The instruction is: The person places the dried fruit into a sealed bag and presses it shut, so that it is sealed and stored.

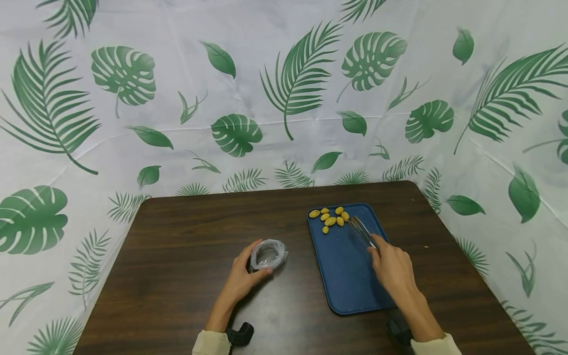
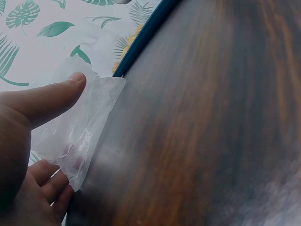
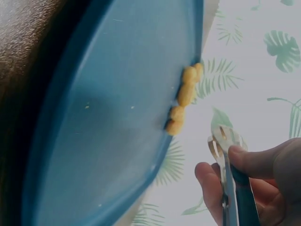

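My left hand (image 1: pixel 243 277) grips a clear plastic bag (image 1: pixel 276 246) that stands with its round mouth open upward, left of the tray. In the left wrist view the thumb lies along one side of the bag (image 2: pixel 96 117) and the fingers curl at the other. My right hand (image 1: pixel 394 266) holds metal tongs (image 1: pixel 363 231) over the tray, their slotted tips close beside several small yellow oval pieces (image 1: pixel 330 221). In the right wrist view the tongs (image 3: pixel 225 174) are pinched between thumb and fingers; nothing shows between their tips.
The blue rectangular tray (image 1: pixel 350 276) lies on the right half of a dark wooden table (image 1: pixel 186 246), with the yellow pieces gathered at its far end. Tiny crumbs dot the tray. A white cloth (image 1: pixel 266 93) with green leaf prints hangs behind the table and along its sides.
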Available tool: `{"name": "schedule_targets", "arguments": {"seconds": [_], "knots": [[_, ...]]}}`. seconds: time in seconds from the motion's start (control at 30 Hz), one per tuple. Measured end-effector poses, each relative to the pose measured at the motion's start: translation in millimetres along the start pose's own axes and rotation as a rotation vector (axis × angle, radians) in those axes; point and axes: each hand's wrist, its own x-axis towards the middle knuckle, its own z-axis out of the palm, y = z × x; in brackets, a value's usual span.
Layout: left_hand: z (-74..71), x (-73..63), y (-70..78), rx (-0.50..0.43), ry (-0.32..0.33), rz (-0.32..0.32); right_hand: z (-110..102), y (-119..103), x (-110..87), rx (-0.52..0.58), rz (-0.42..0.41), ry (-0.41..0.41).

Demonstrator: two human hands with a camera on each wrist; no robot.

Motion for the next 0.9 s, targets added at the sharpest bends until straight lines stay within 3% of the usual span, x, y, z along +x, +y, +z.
{"name": "schedule_targets", "arguments": {"seconds": [0.2, 0.67, 0.9], "knots": [[0.6, 0.0, 1.5, -0.001, 0.002, 0.009, -6.2, -8.3, -1.8, -0.003, -0.045, 0.085], [0.4, -0.1, 1.5, -0.011, 0.005, 0.013, -10.6, -15.3, -4.9, -0.02, -0.095, 0.173], [0.3, -0.1, 0.6, -0.009, 0.001, 0.013, -13.4, -21.3, -6.8, 0.044, -0.089, 0.151]]}}
